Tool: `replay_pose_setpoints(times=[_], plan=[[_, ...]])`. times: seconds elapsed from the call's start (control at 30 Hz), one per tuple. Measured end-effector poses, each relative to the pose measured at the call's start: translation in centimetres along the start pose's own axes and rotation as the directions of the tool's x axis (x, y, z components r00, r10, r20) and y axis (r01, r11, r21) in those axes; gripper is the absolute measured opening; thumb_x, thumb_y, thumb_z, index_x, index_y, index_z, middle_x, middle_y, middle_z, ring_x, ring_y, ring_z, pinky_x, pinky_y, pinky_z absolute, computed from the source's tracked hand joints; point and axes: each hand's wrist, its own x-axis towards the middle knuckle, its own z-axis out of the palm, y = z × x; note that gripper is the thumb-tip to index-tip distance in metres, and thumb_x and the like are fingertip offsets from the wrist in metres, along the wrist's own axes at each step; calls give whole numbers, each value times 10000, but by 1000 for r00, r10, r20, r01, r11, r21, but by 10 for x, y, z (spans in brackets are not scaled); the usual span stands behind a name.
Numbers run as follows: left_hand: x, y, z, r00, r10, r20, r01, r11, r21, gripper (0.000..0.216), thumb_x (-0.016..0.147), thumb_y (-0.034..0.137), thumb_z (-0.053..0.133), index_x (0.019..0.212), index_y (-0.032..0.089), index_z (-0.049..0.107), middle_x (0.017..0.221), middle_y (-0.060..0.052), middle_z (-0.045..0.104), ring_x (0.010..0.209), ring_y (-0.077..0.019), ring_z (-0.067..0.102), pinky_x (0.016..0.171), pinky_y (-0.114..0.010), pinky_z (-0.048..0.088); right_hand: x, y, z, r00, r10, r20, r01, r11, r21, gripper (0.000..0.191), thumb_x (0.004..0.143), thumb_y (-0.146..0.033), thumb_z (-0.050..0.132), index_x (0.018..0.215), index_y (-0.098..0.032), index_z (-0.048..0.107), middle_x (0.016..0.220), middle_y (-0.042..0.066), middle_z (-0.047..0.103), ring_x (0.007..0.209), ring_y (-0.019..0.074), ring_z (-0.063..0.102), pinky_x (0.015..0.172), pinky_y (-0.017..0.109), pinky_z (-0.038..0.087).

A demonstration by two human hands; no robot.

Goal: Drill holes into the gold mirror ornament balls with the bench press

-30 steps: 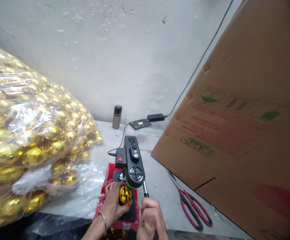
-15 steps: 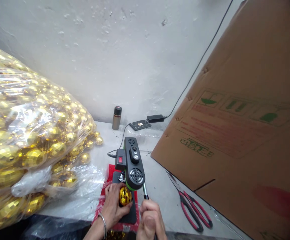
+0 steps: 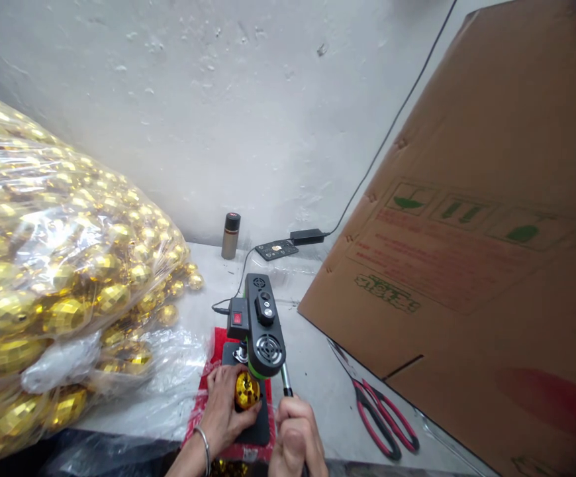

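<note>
Left hand [image 3: 224,399], forearm slanting up from the lower edge, pinches the gold ball [image 3: 248,392] between thumb and fingers over the black base [image 3: 257,434], at the near end of the machine head [image 3: 264,324]; right hand [image 3: 298,432], fingers curled, grips the lever [image 3: 287,382].

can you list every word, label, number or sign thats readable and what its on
No word or number reads clearly.
Cardboard box: two green arrows, pointing down in the picture; red print and green lettering too blurred.
Bottle: red mark on its cap, too small.
Patterned black pad: marks too small.
Red switch on black machine: any marking too small.
</note>
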Motion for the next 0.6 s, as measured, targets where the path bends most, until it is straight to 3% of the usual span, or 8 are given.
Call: replay_pose_setpoints(times=[0.43, 0.6], plan=[[0, -1, 1, 999, 23, -37, -21, 999, 45, 390, 703, 264, 732, 1080, 225, 637, 1011, -68, 696, 1010, -317, 640, 950, -492, 448, -8, 14, 0, 999, -36, -8, 36, 999, -34, 402, 1058, -282, 387, 666, -220, 451, 675, -39, 536, 624, 112, 498, 899, 339, 477], [0, 0, 0, 999, 19, -26, -18, 999, 41, 379, 711, 285, 749, 1066, 214, 638, 1008, -78, 694, 1007, -319, 642, 956, -499, 459, -19, 38, 5, 978, -189, -91, 184, 981, -56, 400, 1041, -243, 374, 645, -222, 428, 657, -44, 518, 586, 106, 489, 856, 316, 493]])
